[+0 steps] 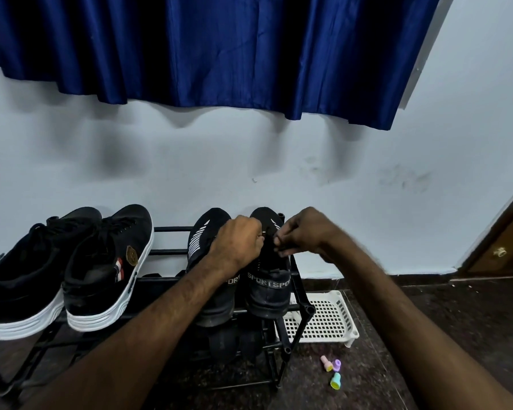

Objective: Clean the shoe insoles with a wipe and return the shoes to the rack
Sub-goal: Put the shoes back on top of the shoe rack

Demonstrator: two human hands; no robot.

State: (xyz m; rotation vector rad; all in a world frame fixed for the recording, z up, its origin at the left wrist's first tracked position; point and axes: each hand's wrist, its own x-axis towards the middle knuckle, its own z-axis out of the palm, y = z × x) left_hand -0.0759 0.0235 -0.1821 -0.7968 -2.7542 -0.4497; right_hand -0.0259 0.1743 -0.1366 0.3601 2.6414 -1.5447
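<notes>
A black metal shoe rack [301,294] stands against the wall. On its top tier at the right sit two black sport shoes, heels toward me: the left one [203,241] and the right one [268,291] marked SPORT. Both my hands are over the right shoe's lacing. My left hand [237,242] is curled with its fingertips at the laces. My right hand [301,232] pinches a lace end. No wipe is in view.
Two black sneakers with white soles [110,270] rest on the rack's left half. More dark footwear sits on the lower tier [222,341]. A white perforated tray [326,318] lies on the dark floor at the right, with small pastel caps [332,371] nearby. A blue curtain [219,48] hangs above.
</notes>
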